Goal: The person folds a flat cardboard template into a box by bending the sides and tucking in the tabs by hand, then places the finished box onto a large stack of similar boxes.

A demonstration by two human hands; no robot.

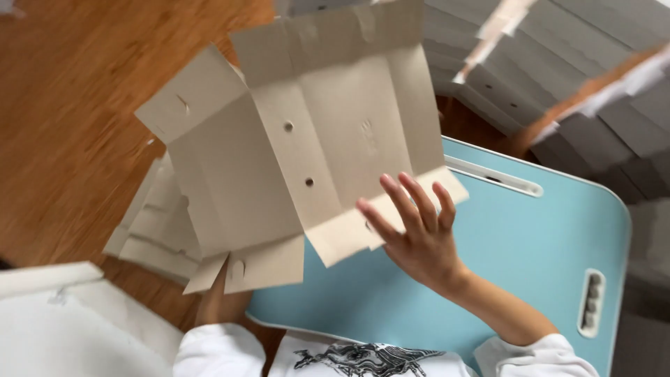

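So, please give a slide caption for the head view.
Two hands hold an unfolded cardboard box blank above a light blue desk.

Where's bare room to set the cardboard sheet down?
Free: the blue desk top between the right hand and the handle slot. Crowded: cardboard stacks behind the desk, and flat sheets on the wood floor left of the held cardboard sheet.

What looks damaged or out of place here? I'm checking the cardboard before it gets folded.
Nothing looks damaged. The flat grey cardboard box blank shows only clean creases and punched holes, held up over the light blue table by the left hand, the right hand spread against its edge. More grey cardboard blanks lie stacked on the wooden floor.
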